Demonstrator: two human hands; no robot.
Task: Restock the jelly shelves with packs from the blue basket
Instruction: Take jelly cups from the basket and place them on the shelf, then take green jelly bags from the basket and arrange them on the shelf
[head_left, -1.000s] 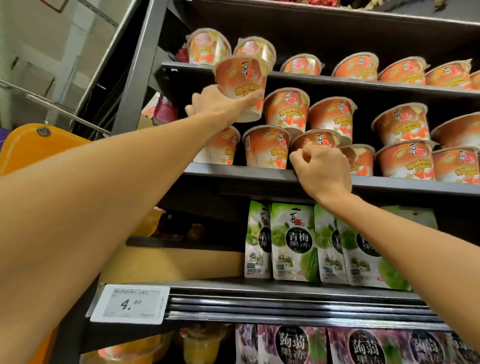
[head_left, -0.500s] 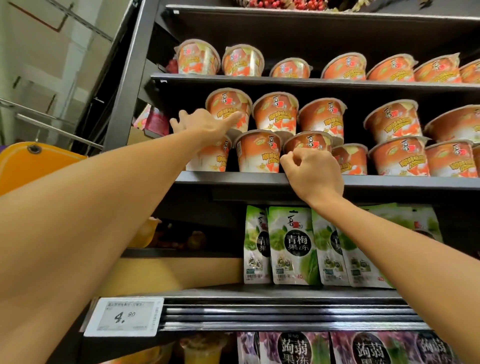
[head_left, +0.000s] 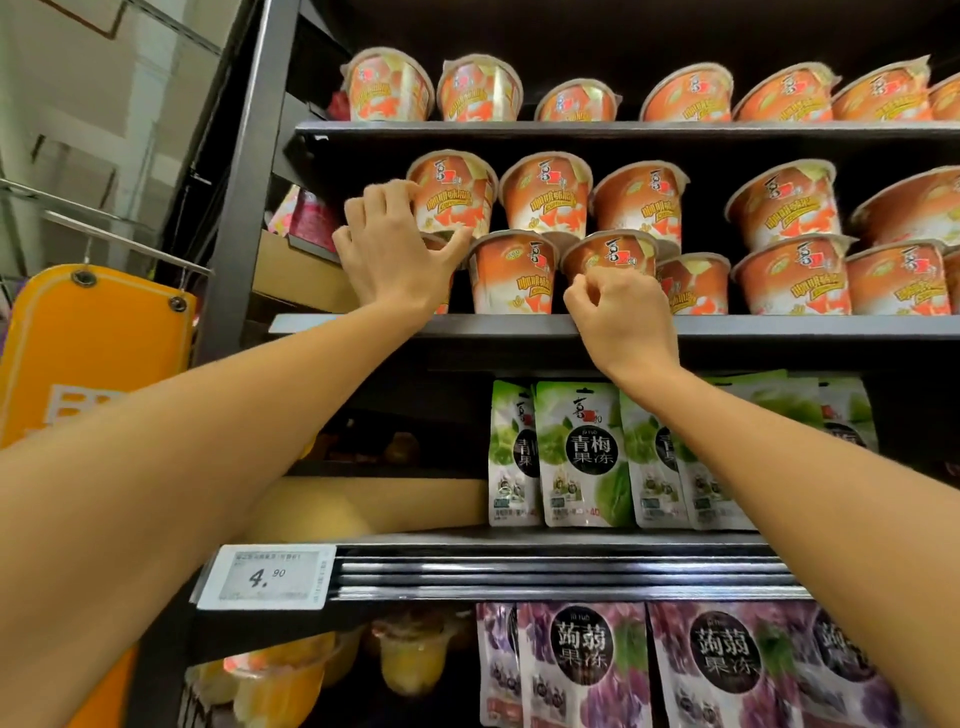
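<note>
Just now the orange jelly cup (head_left: 453, 195) that the left hand (head_left: 395, 249) was carrying up in the air a second ago has come to rest on the upper tier of the middle shelf (head_left: 779, 326), stacked on the cups below it at the left end of the row. Half a second back the hand was flat against it; now the fingers are spread and loosening, the thumb reaching under the cup's lower edge, so the grip reads as letting go or giving a last nudge rather than carrying. I would call it released, though the fingertips may touch the cup wall.

The right hand (head_left: 621, 312) has hardly moved: it stays curled into a loose fist at the shelf's front lip, just below a tilted cup (head_left: 608, 254) in the lower tier. Whether it pinches anything I cannot tell; it looks clenched on nothing.

So one more cup seems placed. The tilted cup by the right hand looks as if it wants straightening. The blue basket is out of view, so how many packs remain cannot be judged. Green pouches (head_left: 582, 452) hang below, untouched.
</note>
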